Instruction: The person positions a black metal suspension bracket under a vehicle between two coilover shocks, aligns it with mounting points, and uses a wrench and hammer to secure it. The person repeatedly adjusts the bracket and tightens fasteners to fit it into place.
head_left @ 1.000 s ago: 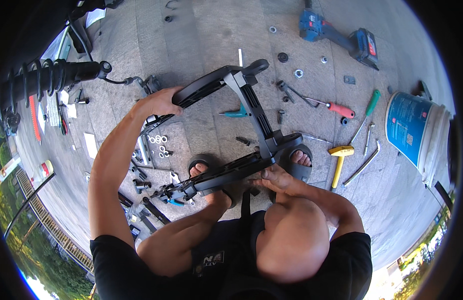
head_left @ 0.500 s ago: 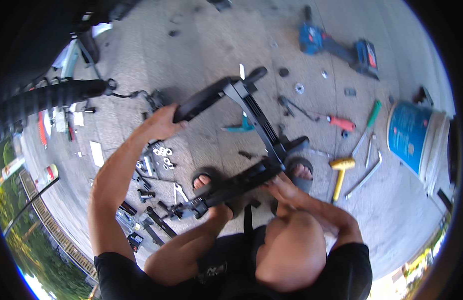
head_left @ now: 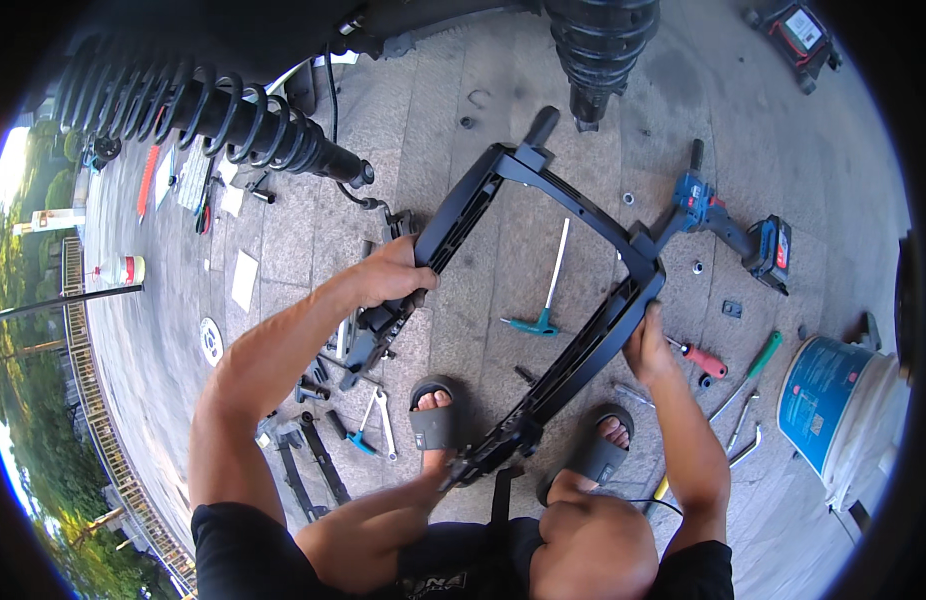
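Note:
Both my hands hold a large black U-shaped frame (head_left: pixel 593 215) above the paving, its crossbar at the far side and its two long arms running back toward me. My left hand (head_left: pixel 395 272) is closed around the left arm of the frame. At the right arm, near the crossbar's corner, my right hand (head_left: pixel 645 350) grips the outer side; part of its fingers is hidden behind the frame. Through the frame's opening a teal T-handle wrench (head_left: pixel 536 325) shows on the ground.
A coil-spring shock absorber (head_left: pixel 268 133) hangs at the far left, another black shock absorber (head_left: pixel 601 45) at the top. Blue power tool (head_left: pixel 718 220), red-handled screwdriver (head_left: pixel 703 360), green-handled tool (head_left: pixel 765 355) and blue-and-white bucket (head_left: pixel 828 405) lie or stand right. Pliers and spanner (head_left: pixel 385 425) lie left of my sandals.
The frame has turned in my hands, and its crossbar now faces away from me. My right hand has moved outward along it. The view has shifted, with more of the shock absorbers showing.

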Tool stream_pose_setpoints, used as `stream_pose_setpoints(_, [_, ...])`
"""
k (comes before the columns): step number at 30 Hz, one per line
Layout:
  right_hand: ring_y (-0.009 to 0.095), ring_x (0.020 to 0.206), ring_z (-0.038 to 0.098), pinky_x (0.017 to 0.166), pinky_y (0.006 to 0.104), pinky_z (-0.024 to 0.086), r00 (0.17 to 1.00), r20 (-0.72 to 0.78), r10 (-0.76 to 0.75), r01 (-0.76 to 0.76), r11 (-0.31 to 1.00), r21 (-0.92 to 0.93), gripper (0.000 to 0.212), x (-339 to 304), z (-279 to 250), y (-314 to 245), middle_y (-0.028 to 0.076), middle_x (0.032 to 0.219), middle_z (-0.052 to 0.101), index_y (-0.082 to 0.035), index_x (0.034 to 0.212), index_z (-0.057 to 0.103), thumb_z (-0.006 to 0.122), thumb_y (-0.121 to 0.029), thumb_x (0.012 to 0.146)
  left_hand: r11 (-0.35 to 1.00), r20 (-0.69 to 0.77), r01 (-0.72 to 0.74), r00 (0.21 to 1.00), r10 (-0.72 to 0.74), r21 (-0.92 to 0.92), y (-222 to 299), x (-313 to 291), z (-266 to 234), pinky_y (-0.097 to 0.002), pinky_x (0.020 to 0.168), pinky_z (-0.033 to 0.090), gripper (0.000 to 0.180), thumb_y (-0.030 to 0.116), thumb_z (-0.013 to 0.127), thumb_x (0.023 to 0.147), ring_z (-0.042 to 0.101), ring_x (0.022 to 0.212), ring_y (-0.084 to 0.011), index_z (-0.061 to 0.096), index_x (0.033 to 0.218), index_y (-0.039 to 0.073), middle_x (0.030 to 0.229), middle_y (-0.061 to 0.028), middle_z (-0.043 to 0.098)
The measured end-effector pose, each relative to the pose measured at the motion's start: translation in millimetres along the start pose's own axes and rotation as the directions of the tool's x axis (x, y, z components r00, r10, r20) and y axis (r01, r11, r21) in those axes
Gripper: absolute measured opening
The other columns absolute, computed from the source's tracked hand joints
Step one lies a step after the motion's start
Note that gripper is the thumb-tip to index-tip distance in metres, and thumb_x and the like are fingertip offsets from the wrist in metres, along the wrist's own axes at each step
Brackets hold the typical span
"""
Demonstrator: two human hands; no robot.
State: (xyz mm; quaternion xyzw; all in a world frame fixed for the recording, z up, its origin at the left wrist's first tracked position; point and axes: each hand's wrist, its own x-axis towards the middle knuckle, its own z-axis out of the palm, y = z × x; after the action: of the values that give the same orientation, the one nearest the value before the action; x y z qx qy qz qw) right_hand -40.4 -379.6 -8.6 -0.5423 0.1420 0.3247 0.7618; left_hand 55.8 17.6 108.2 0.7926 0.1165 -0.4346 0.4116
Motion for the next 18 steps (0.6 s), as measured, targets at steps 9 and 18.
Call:
stream_pose_setpoints(9, [0.023, 0.13, 0.043, 0.109, 0.0393, 0.032, 0.992, -0.031, -0.123, 0.125, 0.992, 0.037, 0.086, 27.9, 14.5, -66.4, 0.007, 0.145, 0.045, -0.009, 0.149, 0.033, 0.035, -0.074, 0.093, 0.703, -0.045, -0.011, 0.999, -0.029, -0.711, -28.3, -32.2, 57.7, -0.0342, 0.045, 0.048, 0.023, -0.007, 0.062, 0.078, 0.055, 0.05, -0.0179, 0.046, 0.091, 0.003, 0.064, -0.0072, 0.053])
stream_pose_setpoints(18, [0.017, 0.105, 0.056, 0.09, 0.034, 0.047, 0.986, -0.165, -0.014, 0.004, 0.998, -0.056, 0.072, -28.1, 71.9, -53.3, 0.01, 0.12, 0.057, -0.005, 0.144, 0.037, 0.075, -0.014, 0.084, 0.605, -0.103, -0.041, 0.992, -0.068, -0.795, -54.1, -13.9, 71.2, -0.0338, 0.047, 0.046, 0.012, -0.005, 0.059, 0.08, 0.053, 0.051, -0.0186, 0.049, 0.077, 0.003, 0.062, -0.0081, 0.052])
